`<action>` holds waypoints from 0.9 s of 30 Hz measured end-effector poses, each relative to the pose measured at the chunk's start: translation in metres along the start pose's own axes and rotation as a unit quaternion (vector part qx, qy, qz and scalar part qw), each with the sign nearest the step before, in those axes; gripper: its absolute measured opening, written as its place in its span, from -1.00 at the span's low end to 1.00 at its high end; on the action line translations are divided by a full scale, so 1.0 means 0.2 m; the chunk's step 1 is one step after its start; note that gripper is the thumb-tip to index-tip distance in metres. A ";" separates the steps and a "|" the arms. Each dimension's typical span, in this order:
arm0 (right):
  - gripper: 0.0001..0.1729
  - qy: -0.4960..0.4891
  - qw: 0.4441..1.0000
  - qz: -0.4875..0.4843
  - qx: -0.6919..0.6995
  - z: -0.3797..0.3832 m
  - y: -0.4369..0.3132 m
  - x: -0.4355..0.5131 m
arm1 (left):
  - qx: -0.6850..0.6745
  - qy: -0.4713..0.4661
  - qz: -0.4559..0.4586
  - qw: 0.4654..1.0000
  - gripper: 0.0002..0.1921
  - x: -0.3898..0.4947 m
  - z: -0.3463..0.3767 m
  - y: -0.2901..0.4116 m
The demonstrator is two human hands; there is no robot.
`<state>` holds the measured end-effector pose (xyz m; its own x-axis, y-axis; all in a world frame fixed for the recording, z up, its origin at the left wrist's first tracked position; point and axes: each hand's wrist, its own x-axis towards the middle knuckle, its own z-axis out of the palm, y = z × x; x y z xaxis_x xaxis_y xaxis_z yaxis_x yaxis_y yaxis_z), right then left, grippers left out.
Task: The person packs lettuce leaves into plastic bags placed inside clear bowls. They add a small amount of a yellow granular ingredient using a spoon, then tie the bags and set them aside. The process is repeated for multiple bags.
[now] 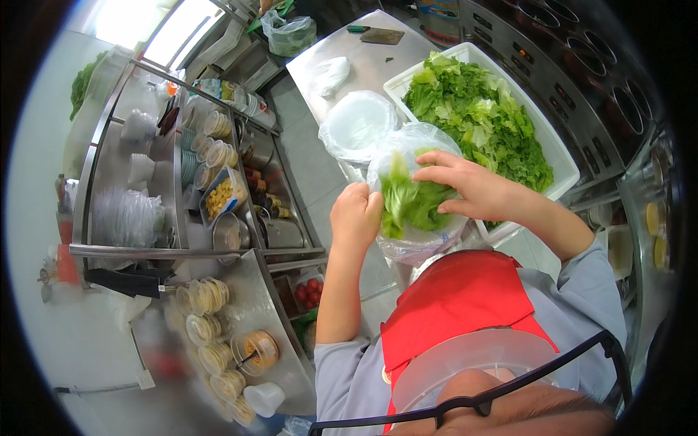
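My left hand (357, 210), its fingers curled closed, grips the left rim of a bowl lined with a clear plastic bag (414, 139). Over the bowl, my right hand (463, 182) has its fingers spread and bent at the chopped green lettuce (414, 204); whether it holds any leaves cannot be told. Part of the lettuce is blurred by motion. Just beyond the bowl stands another white bowl covered with clear plastic (360, 122). A white tub (564, 163) heaped with chopped lettuce (474, 109) is at the right, partly behind my right forearm.
A cleaver (381, 36) and a crumpled plastic bag (331, 73) lie on the steel table (311, 60). Steel shelving (180, 252) on the left holds lidded cups, a container of yellow pieces (221, 197) and a metal pot. A row of cooking wells (586, 54) lines the far right.
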<state>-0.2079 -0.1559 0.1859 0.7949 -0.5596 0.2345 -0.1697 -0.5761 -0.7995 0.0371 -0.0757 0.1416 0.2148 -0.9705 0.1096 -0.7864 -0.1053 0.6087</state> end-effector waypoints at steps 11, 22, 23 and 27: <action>-0.55 -0.132 0.950 -0.092 -0.267 0.16 0.10 0.08 | -0.061 -0.030 -0.058 0.996 -0.69 0.02 0.00 -0.04; -0.93 -0.059 0.880 -0.243 -0.404 0.11 0.19 0.31 | -0.009 -0.050 -0.060 0.997 -0.70 0.03 0.00 -0.07; -0.95 -0.070 0.842 -0.288 -0.451 0.12 0.20 0.35 | -0.017 -0.050 -0.052 0.997 -0.70 0.03 0.01 -0.07; -0.95 -0.026 0.776 -0.359 -0.518 0.14 0.20 0.40 | -0.004 -0.047 -0.057 0.997 -0.71 0.05 0.01 -0.06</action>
<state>-0.1347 -0.2073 0.1572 0.9192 0.1371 0.3692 -0.0277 -0.9126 0.4078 0.0474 -0.0835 0.1350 0.2465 -0.9685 -0.0344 -0.7551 -0.2142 0.6196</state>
